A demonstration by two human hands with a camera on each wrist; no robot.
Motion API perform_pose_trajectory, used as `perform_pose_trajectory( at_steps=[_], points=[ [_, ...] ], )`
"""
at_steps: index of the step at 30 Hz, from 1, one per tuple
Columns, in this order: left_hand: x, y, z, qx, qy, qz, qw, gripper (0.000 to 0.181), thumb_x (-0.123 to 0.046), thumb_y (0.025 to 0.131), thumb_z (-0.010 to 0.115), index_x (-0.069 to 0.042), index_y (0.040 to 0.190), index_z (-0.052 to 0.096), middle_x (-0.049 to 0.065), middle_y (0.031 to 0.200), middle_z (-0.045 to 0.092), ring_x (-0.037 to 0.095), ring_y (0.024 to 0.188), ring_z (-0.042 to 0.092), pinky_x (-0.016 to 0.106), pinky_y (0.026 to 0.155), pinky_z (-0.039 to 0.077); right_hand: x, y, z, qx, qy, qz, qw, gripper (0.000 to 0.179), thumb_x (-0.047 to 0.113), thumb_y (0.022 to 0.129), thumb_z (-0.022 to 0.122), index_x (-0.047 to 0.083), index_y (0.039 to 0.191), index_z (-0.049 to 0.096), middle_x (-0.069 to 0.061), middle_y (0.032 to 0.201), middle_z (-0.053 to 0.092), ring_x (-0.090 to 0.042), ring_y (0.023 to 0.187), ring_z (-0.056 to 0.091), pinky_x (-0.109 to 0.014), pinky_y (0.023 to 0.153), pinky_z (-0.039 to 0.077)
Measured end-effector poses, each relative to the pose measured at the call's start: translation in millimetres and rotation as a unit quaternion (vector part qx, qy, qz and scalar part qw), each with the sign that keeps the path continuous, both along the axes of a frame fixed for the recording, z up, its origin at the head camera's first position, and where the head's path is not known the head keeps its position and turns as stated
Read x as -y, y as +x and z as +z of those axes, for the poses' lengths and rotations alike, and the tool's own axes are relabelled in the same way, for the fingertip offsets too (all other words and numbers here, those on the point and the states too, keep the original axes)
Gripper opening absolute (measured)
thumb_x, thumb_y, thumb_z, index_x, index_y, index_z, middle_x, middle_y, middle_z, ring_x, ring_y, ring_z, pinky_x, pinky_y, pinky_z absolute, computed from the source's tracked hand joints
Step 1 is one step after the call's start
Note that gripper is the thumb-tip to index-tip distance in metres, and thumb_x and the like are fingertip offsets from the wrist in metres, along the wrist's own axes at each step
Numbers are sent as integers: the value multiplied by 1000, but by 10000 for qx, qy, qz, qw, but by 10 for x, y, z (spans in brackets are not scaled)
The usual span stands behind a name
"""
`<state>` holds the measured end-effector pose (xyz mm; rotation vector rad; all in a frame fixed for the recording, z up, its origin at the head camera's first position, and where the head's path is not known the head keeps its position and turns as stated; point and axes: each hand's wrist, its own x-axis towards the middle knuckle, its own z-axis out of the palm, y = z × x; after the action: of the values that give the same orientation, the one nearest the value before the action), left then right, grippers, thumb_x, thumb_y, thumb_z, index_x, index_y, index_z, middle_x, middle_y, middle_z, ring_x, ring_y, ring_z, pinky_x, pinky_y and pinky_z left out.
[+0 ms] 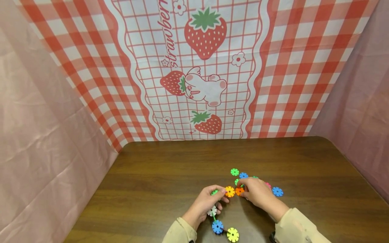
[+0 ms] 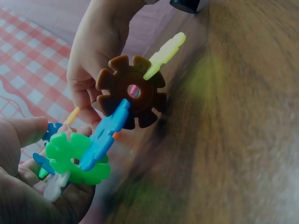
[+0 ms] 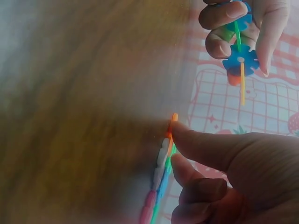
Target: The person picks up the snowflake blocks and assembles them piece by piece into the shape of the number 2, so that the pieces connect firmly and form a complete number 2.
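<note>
My left hand [image 1: 206,201] grips a chain of notched plastic discs. That chain has a yellow-orange disc [image 1: 229,191] past the fingertips and a white disc [image 1: 211,212] under the hand. A blue disc [image 1: 217,227] and a yellow disc [image 1: 233,235] hang at its lower end; a brown disc [image 2: 108,105] between them shows in the left wrist view. My right hand [image 1: 258,192] pinches an orange disc [image 1: 239,191], close beside the yellow-orange one; whether they touch I cannot tell. Seen edge-on in the right wrist view, white [image 3: 160,163] and pink discs [image 3: 148,207] trail from the orange one.
Around the right hand are a green disc [image 1: 235,172], a blue disc [image 1: 243,175] and another blue disc [image 1: 278,191], partly hidden. The brown wooden table [image 1: 146,182] ends at a checked strawberry cloth [image 1: 206,121]. Pink drapes [image 1: 54,135] hang at both sides.
</note>
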<state>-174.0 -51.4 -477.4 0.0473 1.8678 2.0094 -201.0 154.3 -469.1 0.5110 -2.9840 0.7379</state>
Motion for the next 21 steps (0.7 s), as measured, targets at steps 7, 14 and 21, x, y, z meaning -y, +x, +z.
perform_pose_trajectory(
  at_steps=[7, 14, 21],
  points=[
    [9, 5, -6, -23, 9, -1, 10000, 25, -24, 97, 61, -1, 108, 65, 11, 82, 71, 6, 46, 48, 16, 40, 43, 11, -4, -15, -12, 65, 19, 10000, 23, 11, 75, 84, 19, 89, 67, 4, 74, 50, -13, 64, 46, -31, 56, 40],
    [24, 1, -17, -57, -17, 10, 10000, 26, -24, 97, 61, -1, 110, 65, 12, 84, 71, 6, 46, 48, 16, 40, 43, 1, -3, -10, -5, 152, -27, 9999, 26, 11, 74, 84, 18, 84, 61, 0, 81, 52, -17, 68, 48, -34, 59, 42],
    [36, -2, -26, -6, -14, 11, 10000, 27, -25, 98, 61, -2, 111, 65, 11, 83, 71, 7, 46, 48, 16, 40, 43, 0, -11, -11, 35, 200, 94, 9998, 24, 11, 75, 84, 18, 89, 65, 1, 79, 52, -15, 69, 47, -33, 59, 42]
  ],
)
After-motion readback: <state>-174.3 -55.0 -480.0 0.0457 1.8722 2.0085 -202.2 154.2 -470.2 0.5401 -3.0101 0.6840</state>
